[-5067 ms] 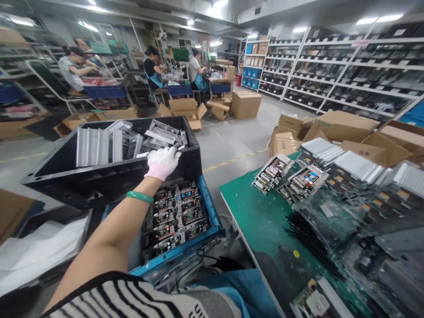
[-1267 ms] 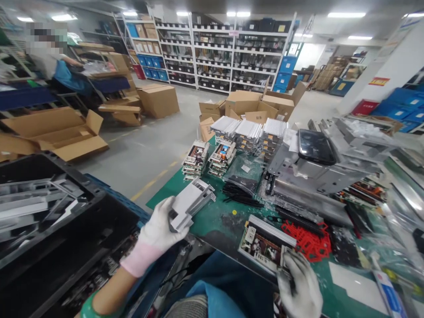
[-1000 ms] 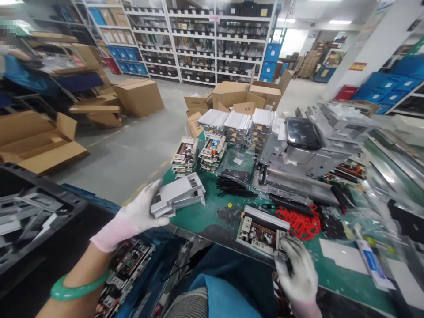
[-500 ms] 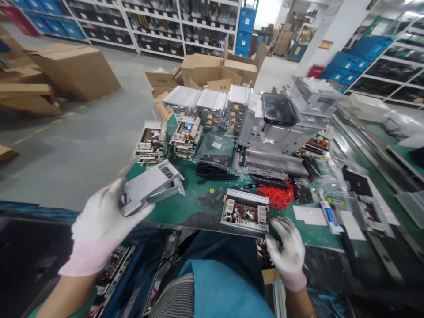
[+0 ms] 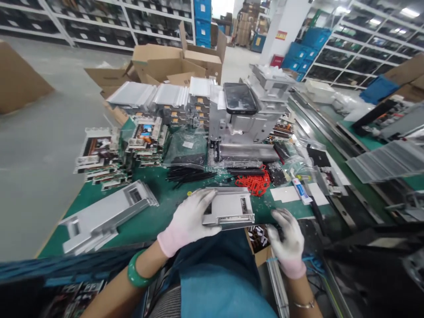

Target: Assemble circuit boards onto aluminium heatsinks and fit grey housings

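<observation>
Aluminium housing (image 5: 228, 207) now down on green counter (image 5: 149, 225), left hand (image 5: 187, 223) resting on it, fingers spread. Right hand (image 5: 286, 238) just beside, fingers half curled, nothing visible held. Second housing (image 5: 106, 216) lying apart, board stacks (image 5: 145, 141) remain.

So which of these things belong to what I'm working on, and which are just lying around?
In hand: the aluminium casing under the left hand, with the right hand beside it.
Lying about: a second aluminium casing, stacked circuit boards, black cable ties, a white tube, a smartphone, cardboard boxes.
</observation>
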Demonstrator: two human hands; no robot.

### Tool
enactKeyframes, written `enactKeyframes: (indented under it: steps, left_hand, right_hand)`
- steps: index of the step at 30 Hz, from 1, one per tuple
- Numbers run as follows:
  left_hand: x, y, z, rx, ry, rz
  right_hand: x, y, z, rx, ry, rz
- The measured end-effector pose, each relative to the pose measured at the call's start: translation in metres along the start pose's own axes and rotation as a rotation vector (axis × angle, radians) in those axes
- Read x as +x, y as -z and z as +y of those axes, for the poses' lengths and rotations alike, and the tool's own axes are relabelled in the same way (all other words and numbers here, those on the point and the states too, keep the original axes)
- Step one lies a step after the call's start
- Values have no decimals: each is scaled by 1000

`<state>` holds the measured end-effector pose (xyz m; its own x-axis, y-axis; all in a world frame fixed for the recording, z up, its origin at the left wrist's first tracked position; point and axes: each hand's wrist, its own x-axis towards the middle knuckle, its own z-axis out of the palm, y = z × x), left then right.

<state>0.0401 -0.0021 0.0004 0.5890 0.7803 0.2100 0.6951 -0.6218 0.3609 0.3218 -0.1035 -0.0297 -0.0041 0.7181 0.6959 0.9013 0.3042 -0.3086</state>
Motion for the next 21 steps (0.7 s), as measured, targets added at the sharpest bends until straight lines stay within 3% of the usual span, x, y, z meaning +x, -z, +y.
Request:
enactKeyframes:
  steps: [5,9,13,16,21]
  left_hand:
    - [7,-2,-8,48,-55,-13]
    - [8,-3,-10,57,-37,-32]
    - [6,-8,-9,44,-29,9]
    - [4,-11,-9,-3,-33,-5]
    - [4,-10,-13,-128,-38,-39]
  right_hand:
    - [-4,-1,5,10,-32,0]
    - [10,-13,1,58,-37,-35]
    - [37,-27,-5,136,-67,-177]
    - [54,-37,-8,178,0,-325]
    - [58,-49,-7,123,54,-438]
